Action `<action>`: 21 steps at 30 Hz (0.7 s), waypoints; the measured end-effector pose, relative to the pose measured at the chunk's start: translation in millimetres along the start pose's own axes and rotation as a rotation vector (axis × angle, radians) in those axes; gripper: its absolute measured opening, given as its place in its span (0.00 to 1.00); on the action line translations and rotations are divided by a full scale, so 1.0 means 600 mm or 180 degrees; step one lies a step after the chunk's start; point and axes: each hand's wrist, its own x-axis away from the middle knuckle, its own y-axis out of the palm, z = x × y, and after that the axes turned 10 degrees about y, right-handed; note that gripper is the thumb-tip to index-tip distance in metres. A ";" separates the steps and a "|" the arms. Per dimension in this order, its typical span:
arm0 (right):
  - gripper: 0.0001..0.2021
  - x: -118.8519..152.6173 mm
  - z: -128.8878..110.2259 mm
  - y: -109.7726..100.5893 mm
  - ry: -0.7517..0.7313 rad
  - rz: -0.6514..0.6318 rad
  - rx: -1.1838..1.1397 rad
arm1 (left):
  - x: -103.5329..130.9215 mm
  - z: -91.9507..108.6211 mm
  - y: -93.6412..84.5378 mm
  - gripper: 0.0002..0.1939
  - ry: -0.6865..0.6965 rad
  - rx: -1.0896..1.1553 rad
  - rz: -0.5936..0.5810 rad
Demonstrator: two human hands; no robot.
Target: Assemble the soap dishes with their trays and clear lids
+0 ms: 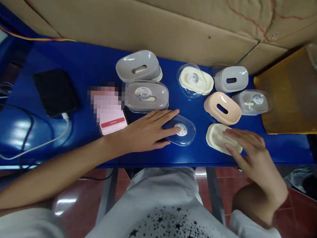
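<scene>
My left hand [145,129] lies with spread fingers on a clear oval plastic lid [187,136] that has a round label. Its index fingertip touches the label. My right hand [253,153] is over a cream oval tray [216,136], fingers stretched out and thumb apart. Those fingertips meet or hover just above the tray; I cannot tell which. Just behind the tray sits a peach oval box [213,108] with a slot. Farther back, a cream tray [201,79] carries a tilted clear lid [184,88] with a label.
Grey slotted boxes [124,67] stand at back left, one under a clear lid [160,104]. More grey boxes [240,74] are at right, beside a brown carton [284,92]. A phone [109,110] and a black device [55,93] with a white cable [51,141] lie left.
</scene>
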 end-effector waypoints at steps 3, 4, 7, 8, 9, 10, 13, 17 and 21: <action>0.19 0.052 0.001 0.046 0.0179 -0.0010 -0.0023 | -0.001 0.002 0.004 0.26 -0.0199 -0.0028 0.0222; 0.19 0.059 -0.008 0.061 0.0185 -0.0040 -0.0083 | -0.002 0.002 0.006 0.26 -0.0257 0.0010 0.0337; 0.25 0.053 -0.051 0.101 -0.0015 -0.0185 -0.0461 | -0.003 -0.002 0.012 0.27 -0.0420 0.0275 0.0679; 0.29 0.044 -0.065 0.112 -0.0098 -0.0180 -0.0649 | -0.004 -0.003 0.014 0.27 -0.0470 0.0379 0.0751; 0.33 0.033 -0.077 0.121 -0.0150 -0.0120 -0.0836 | -0.005 -0.003 0.016 0.26 -0.0514 0.0461 0.0803; 0.38 0.020 -0.086 0.129 -0.0170 0.0006 -0.0994 | -0.005 -0.003 0.017 0.26 -0.0550 0.0507 0.0840; 0.50 -0.011 -0.093 0.142 -0.0143 0.0434 -0.1105 | -0.008 0.002 0.020 0.24 -0.0486 0.0437 0.0926; 0.48 -0.030 -0.075 0.138 -0.0380 0.0162 -0.0848 | -0.011 0.013 0.026 0.27 0.0034 0.0338 0.0781; 0.46 -0.031 -0.050 0.132 -0.0370 -0.0002 -0.0980 | -0.012 0.015 0.033 0.27 0.0250 0.0395 0.0667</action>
